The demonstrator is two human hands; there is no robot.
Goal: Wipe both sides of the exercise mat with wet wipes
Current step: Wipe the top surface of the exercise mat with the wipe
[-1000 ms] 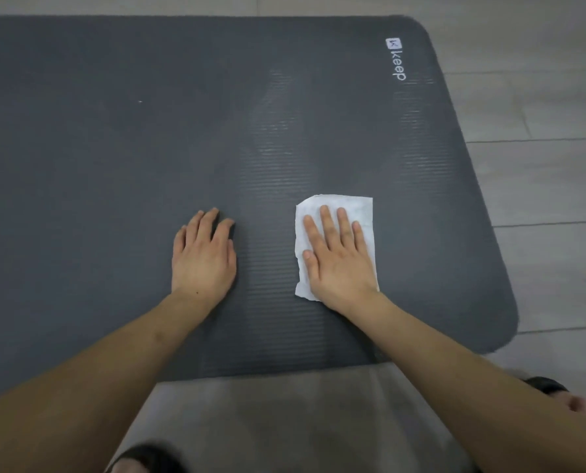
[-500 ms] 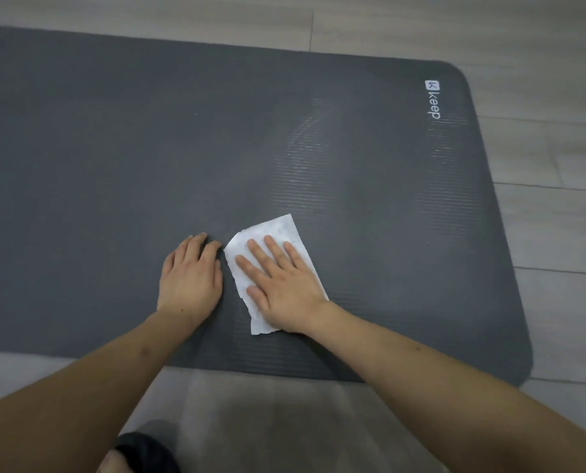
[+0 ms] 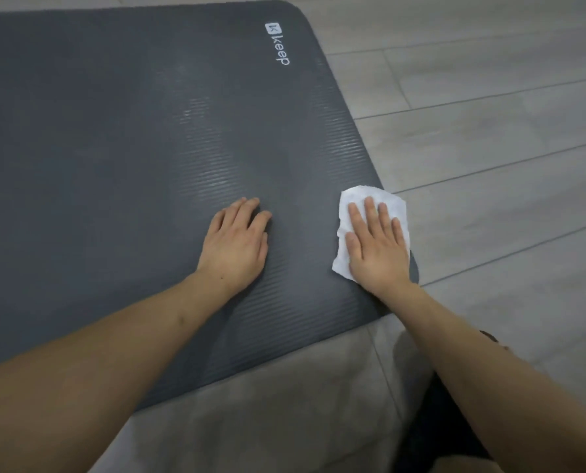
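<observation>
- A big dark grey foam exercise mat (image 3: 121, 158) with thin ridges lies flat on the pale grey wood-look floor (image 3: 496, 138).
- Closest to the person, two bare forearms reach over the mat's near edge.
- The left hand (image 3: 235, 242) rests flat on the mat, a little way in from that near edge. Its grip is loose and holds nothing, with the fingers lying close together.
- The right hand (image 3: 376, 249) is to the right of the left hand, at the mat's right edge, close to the near right corner. Its fingers are straight and spread a bit. The palm presses down on a crumpled white wet wipe (image 3: 349, 213).
- The wipe lies on the mat, and its right side reaches just past the mat's right edge.
- Between the two hands is a strip of bare mat.
- Further up the mat, shiny streaks show on the ridges.
- At the mat's far right corner is a white "keep" logo (image 3: 277, 44).
</observation>
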